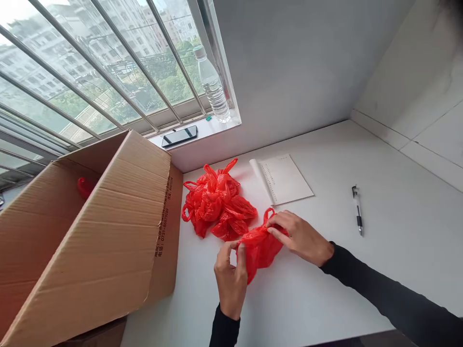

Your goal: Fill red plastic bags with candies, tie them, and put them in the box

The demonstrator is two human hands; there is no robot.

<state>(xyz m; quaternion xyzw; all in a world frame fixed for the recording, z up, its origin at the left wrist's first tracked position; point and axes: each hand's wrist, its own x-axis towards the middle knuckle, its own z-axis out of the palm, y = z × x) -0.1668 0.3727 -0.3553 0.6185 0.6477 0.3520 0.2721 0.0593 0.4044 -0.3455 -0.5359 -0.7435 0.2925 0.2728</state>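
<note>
Both my hands hold one crumpled red plastic bag [261, 246] just above the white table [398, 212]. My left hand [230, 277] pinches its near left end between thumb and fingers. My right hand [298, 236] grips the bag's far end, fingers closed near a handle loop. Behind it, a heap of several knotted red plastic bags [216, 202] lies on the table, touching or almost touching the held bag.
A big open cardboard box [90, 236] stands at the left with something red inside [85, 187]. An open notebook [284, 177] and a pen [358, 210] lie farther back and right. A phone [180, 136] and water bottle [213, 84] rest on the windowsill.
</note>
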